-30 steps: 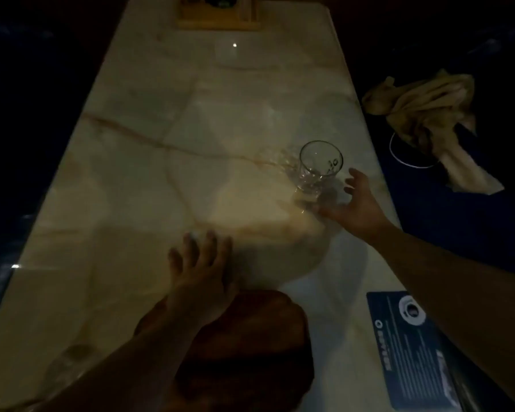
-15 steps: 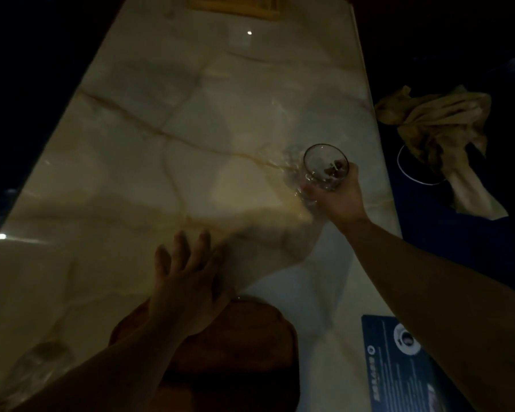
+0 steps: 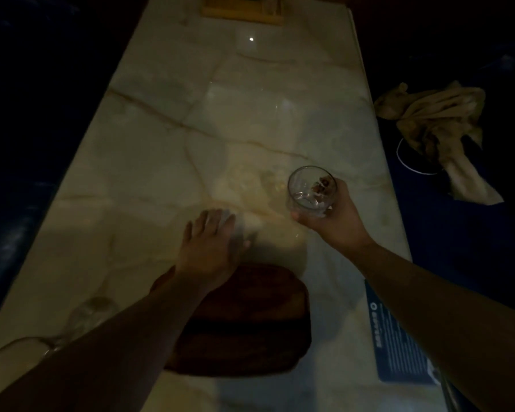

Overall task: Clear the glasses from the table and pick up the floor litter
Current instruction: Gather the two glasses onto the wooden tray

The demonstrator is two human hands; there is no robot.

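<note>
A clear tumbler glass with brown bits inside is held above the pale marble table, gripped from the right and below by my right hand. Flat on the tabletop, palm down with fingers spread, lies my left hand, just beyond a dark wooden board. Two more clear glasses stand at the near left: one beside my left forearm, another at the table's corner, both partly hidden by the arm.
A crumpled tan cloth lies on the dark blue surface right of the table, over a thin white ring. A dark blue printed card sits at the near right edge. A wooden holder stands at the far end. The room is dim.
My right hand reached the glass, closed around it and lifted it off the table toward me. My left hand stayed flat on the table.
</note>
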